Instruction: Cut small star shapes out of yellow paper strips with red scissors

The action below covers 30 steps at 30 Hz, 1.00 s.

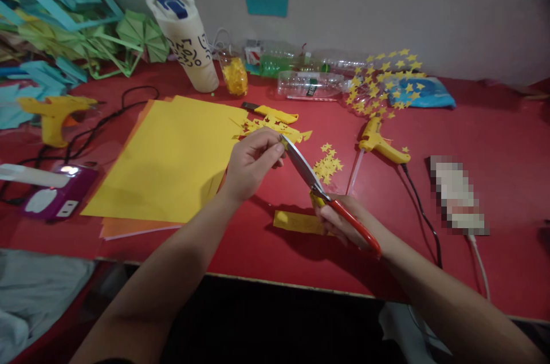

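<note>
My right hand (pixel 344 223) grips scissors (pixel 303 166) with red handles. Their blades point up and to the left, the tip touching or very near my left fingertips. My left hand (pixel 255 163) pinches a small yellow paper piece (pixel 284 145), mostly covered by the fingers. A bit of yellow also shows by my right fingers; what it is I cannot tell. Under the right hand lies a yellow paper strip (pixel 296 222). A pile of small yellow paper stars (pixel 329 164) rests right of the blades. Behind my left hand are star-punched yellow scraps (pixel 275 125) and a yellow cutter (pixel 277 114).
Yellow sheets (pixel 163 157) lie left on the red table (pixel 258 255). Yellow glue guns stand at right (pixel 380 143) and left (pixel 55 114), with cords. A phone (pixel 458 192), tumbler (pixel 184 43), cup of yellow pieces (pixel 234 74) and plastic bottles (pixel 309 84) surround the work area.
</note>
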{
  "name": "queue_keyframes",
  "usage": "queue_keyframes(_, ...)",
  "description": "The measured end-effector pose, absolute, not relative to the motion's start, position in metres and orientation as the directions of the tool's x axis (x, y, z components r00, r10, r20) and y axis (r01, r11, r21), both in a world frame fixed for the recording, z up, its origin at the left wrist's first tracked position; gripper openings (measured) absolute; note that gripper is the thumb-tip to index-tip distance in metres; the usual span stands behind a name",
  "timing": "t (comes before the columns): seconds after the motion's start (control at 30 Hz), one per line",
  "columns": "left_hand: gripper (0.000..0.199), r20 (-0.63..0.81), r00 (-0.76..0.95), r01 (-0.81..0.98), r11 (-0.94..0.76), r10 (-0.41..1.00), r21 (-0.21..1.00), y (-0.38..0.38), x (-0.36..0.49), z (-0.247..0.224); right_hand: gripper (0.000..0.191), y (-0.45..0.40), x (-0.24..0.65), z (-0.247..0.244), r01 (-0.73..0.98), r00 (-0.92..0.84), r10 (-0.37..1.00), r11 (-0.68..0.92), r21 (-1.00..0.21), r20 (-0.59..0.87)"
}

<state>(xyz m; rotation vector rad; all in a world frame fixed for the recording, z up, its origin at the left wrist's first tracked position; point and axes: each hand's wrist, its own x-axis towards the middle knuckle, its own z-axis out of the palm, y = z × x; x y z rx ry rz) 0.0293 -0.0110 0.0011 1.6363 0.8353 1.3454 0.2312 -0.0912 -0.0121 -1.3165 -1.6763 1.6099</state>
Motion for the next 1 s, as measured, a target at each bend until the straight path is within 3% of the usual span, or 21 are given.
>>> queue_keyframes(0.6, 0.022, 0.448, 0.172, 0.06, -0.463, 0.877, 0.884, -0.01, 0.029, -0.002, 0.043, -0.09, 0.226, -0.012, 0.369, -0.335, 0.868, -0.237, -0.899, -0.366)
queue_keyframes(0.7, 0.021, 0.593, 0.188, 0.189, -0.622, 0.783, 0.76, -0.011, 0.029, -0.002, 0.045, -0.09, 0.226, -0.009, 0.308, -0.3, 0.896, -0.234, -0.922, -0.327)
queue_keyframes(0.8, 0.016, 0.729, 0.307, 0.326, -0.788, 0.611, 0.523, -0.014, 0.033, -0.005, 0.044, -0.088, 0.226, -0.005, 0.249, -0.172, 0.944, -0.234, -0.94, -0.28)
queue_keyframes(0.9, 0.018, 0.695, 0.498, 0.39, -0.85, 0.518, 0.354, -0.021, 0.039, -0.01, 0.039, -0.085, 0.226, -0.004, 0.199, -0.019, 0.978, -0.202, -0.959, -0.21)
queue_keyframes(1.0, 0.023, 0.602, 0.636, 0.392, -0.874, 0.483, 0.288, -0.03, 0.046, -0.014, 0.036, -0.082, 0.227, -0.007, 0.141, 0.051, 0.984, -0.174, -0.975, -0.168)
